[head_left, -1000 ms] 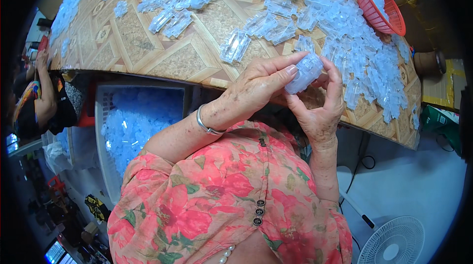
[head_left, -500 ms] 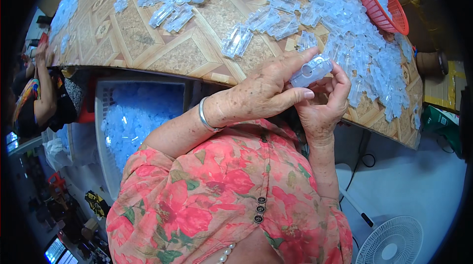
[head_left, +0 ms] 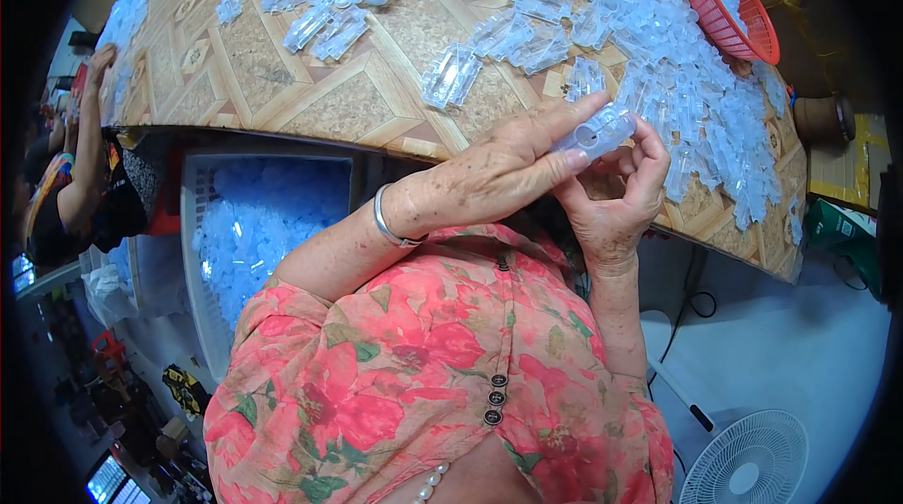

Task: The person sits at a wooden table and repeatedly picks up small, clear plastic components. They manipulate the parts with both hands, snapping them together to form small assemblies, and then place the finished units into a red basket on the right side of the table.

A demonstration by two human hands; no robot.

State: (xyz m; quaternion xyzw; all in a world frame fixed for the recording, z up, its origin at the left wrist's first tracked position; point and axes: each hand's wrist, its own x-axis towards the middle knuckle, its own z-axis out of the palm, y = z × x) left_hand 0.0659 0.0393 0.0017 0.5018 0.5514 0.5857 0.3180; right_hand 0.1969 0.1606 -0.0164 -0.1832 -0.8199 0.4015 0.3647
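Observation:
Between my hands, just over the near table edge, is a clear plastic piece (head_left: 603,131) with a round hole in its face. My left hand (head_left: 513,161) grips its left side, thumb across the lower part and fingers along the top. The fingers of my right hand (head_left: 625,189) curl around its right end, the index fingertip touching its upper right corner. Beyond my hands lies a large heap of similar clear plastic pieces (head_left: 691,100) on the patterned table (head_left: 273,90). A few pieces (head_left: 451,76) rest apart, left of the heap.
A red plastic basket (head_left: 729,20) holding clear pieces sits tilted at the far right. Below the table's left edge stands a white crate (head_left: 198,222) full of them. A white fan (head_left: 743,476) is at lower right. A co-worker's arm (head_left: 85,156) reaches to the table at far left.
My left thumb has moved up onto the plastic piece, covering more of its lower part. At far left, the co-worker's arm has risen toward the pieces on the table.

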